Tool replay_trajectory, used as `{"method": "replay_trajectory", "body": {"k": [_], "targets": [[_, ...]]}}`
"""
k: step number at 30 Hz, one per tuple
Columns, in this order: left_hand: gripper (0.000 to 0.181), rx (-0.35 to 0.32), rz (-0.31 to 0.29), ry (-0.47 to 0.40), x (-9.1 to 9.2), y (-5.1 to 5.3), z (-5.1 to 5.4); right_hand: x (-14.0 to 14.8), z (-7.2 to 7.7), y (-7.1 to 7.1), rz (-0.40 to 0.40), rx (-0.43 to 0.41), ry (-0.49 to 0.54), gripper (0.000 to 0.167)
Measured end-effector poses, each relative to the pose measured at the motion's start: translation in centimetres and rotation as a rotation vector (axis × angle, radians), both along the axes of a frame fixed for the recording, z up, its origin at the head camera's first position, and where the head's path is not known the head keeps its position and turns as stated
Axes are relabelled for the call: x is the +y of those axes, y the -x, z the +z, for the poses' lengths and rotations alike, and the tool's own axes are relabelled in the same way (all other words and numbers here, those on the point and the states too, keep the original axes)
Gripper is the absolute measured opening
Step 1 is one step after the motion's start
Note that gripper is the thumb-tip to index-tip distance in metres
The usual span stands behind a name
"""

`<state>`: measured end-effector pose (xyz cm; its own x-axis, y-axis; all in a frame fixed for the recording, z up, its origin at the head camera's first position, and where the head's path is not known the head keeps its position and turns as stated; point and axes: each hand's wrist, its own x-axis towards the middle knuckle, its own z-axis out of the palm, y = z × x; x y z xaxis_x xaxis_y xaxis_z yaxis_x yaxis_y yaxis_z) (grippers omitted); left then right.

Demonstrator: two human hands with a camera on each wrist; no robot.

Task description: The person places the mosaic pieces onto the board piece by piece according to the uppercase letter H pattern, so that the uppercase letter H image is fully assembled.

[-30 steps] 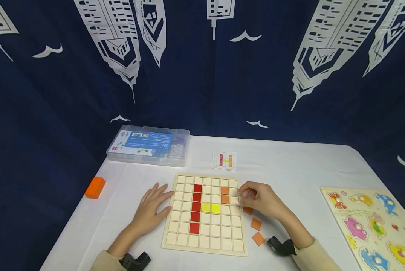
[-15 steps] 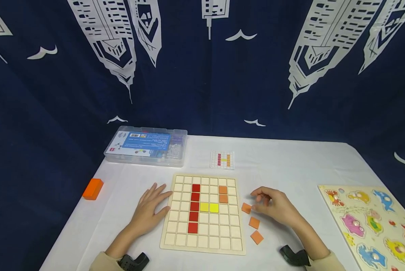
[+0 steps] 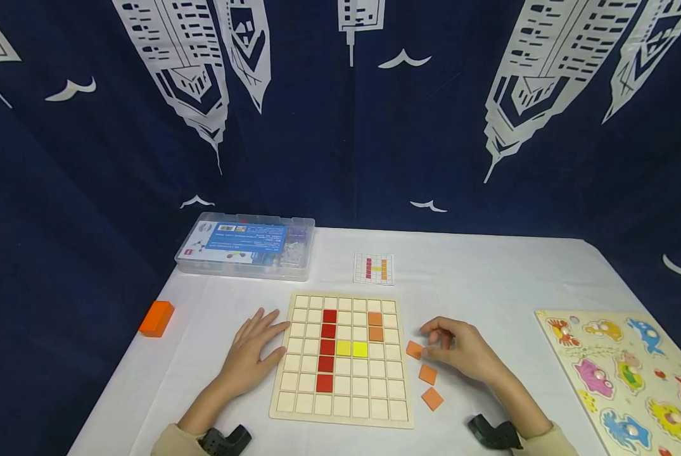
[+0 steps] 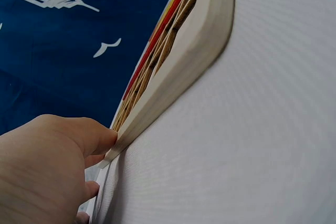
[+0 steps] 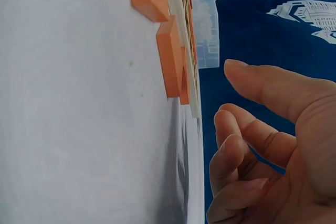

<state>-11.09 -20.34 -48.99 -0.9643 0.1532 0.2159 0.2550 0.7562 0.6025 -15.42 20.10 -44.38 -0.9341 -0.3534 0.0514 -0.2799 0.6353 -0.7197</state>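
Note:
A pale wooden grid board [image 3: 340, 419] lies on the table between the hands. Set in it are a column of red tiles [image 3: 325, 364], two yellow tiles [image 3: 352, 348] and two orange tiles [image 3: 375, 326]. My left hand [image 3: 248, 354] rests at the board's left edge, fingers spread and fairly straight; its wrist view shows the fingers [image 4: 100, 137] at the rim. My right hand [image 3: 462, 348] hovers right of the board with fingers loosely bent. In its wrist view, thumb and index stand apart with nothing between them. Nearest its fingertips lies a loose orange tile [image 3: 414, 350].
Two more loose orange tiles, an upper one [image 3: 427, 375] and a lower one [image 3: 432, 399], lie below that tile. Behind the board is a pattern card [image 3: 373, 269]. A clear plastic box [image 3: 246, 247], an orange block [image 3: 156, 318] and an animal puzzle board [image 3: 619, 380] stand farther out.
My right hand has drawn back rightward from the board's right edge and uncovered the nearest loose orange tile. The left hand stays at the board. The view has shifted slightly.

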Motion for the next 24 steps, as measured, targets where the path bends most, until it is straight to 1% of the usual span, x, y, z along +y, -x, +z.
{"method": "replay_trajectory", "body": {"k": [9,15,24], "targets": [[0.045,0.001,-0.001,-0.001,0.0,0.0,0.1,-0.2,-0.8,0.0,0.009,-0.028,0.002,0.028],[0.045,0.006,-0.006,0.000,0.1,0.0,0.1,-0.4,-1.3,-0.1,0.019,-0.009,-0.013,0.027],[0.045,-0.005,-0.001,0.004,0.0,0.0,0.1,-0.7,-1.7,-0.1,0.004,0.009,-0.065,0.026]]}}
